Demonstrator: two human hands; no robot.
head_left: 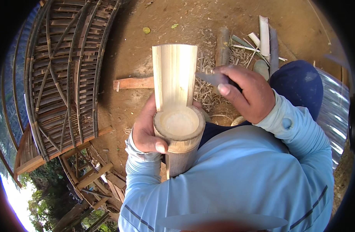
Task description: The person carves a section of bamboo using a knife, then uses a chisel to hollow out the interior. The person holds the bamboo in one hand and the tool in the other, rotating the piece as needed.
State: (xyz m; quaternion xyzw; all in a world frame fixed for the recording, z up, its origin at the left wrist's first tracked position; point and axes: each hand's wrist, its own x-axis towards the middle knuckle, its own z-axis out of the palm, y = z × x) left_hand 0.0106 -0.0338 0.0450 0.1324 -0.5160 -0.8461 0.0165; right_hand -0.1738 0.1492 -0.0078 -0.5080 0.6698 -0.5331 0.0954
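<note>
Gripping bamboo section between hands

Head camera looks steeply down, close over the bamboo section.

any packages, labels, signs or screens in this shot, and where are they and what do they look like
None in view: no package, label, sign or screen.
What shows instead: left hand gripping a pale cut bamboo tube, right hand holding a dark blade at its edge.
Bamboo lattice frame at left, bamboo offcuts on the dirt at upper right.
</note>
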